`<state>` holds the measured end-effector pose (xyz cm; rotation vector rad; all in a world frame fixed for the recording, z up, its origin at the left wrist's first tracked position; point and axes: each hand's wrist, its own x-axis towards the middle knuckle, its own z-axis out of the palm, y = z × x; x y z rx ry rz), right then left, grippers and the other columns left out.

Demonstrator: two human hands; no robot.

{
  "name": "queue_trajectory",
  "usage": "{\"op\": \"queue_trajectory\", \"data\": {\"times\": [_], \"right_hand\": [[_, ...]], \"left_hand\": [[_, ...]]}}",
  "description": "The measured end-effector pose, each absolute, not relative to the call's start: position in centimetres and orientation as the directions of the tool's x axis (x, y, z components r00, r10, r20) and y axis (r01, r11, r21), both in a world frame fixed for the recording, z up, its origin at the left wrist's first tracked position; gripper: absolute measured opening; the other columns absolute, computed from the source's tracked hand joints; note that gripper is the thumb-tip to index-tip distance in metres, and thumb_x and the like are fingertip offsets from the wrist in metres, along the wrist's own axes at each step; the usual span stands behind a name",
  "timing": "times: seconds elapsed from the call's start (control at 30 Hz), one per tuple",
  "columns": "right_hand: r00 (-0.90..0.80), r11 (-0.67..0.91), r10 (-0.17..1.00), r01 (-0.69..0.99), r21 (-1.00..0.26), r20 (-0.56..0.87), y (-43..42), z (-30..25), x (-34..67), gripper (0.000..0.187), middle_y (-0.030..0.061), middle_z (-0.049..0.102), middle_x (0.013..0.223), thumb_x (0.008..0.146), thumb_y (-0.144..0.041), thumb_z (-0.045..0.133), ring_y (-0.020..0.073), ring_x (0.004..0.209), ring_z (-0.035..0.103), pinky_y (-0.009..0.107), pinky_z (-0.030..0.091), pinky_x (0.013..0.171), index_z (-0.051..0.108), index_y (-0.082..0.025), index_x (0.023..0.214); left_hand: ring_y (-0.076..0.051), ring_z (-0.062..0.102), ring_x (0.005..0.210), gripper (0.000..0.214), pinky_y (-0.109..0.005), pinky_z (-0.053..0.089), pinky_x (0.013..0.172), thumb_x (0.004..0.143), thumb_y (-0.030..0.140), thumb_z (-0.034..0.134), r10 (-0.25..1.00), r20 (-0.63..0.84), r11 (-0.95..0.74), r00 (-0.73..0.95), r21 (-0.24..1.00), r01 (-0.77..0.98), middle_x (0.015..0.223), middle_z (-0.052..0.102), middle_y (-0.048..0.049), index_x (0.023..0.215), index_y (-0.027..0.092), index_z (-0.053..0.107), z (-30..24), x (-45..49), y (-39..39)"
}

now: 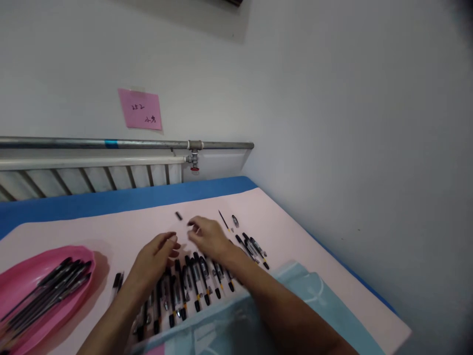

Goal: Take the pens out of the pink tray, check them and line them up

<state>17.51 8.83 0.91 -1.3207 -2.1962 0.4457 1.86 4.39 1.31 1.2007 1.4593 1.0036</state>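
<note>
My left hand (pixel 157 254) and my right hand (pixel 209 236) hover close together over a row of black pens (pixel 192 283) lying side by side on the pink table surface (pixel 121 229). Both hands have their fingers curled inward towards each other, fingertips nearly meeting. Whether anything small sits between the fingers is hidden. A short black pen part (pixel 179 215) lies just beyond the hands. A thin black refill (pixel 223 220) and a pen cap (pixel 235 221) lie to the right of it.
A pink tray (pixel 22 276) holding several black pens stands at the left. A light blue cloth (pixel 303 296) covers the near edge. A radiator (pixel 92 177) and metal pipe (pixel 125 144) run along the wall, with a pink note (pixel 140 109) above.
</note>
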Motion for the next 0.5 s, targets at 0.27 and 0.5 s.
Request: {"op": "queue_trajectory", "data": {"times": [0.27, 0.5], "right_hand": [[-0.474, 0.567, 0.820, 0.594, -0.571, 0.321, 8.1, 0.3, 16.4, 0.019, 0.0002, 0.062, 0.088, 0.083, -0.026, 0.042, 0.0108, 0.078, 0.055, 0.020, 0.040, 0.068, 0.057, -0.020, 0.094], [-0.093, 0.106, 0.988, 0.989, -0.100, 0.121, 12.5, -1.3, 22.6, 0.030, 0.0164, 0.056, 0.096, 0.076, -0.011, 0.039, 0.0248, 0.084, 0.056, 0.033, 0.040, 0.068, 0.053, -0.010, 0.103]], "left_hand": [[-0.013, 0.057, 0.059, 0.037, -0.025, 0.046, 0.055, 0.062, 0.044, 0.062, 0.969, -0.196, 0.179, -0.150, 0.977, -0.118, 0.069, 0.061, -0.0018, 0.083, 0.014, 0.056, 1.2, 1.5, 4.5], [-0.002, 0.027, 0.033, 0.041, -0.015, 0.016, 0.032, 0.072, 0.047, 0.049, 0.973, -0.231, 0.232, -0.008, 0.973, 0.019, 0.056, 0.048, 0.0060, 0.104, 0.021, 0.050, 1.7, 2.1, 4.2]]}}
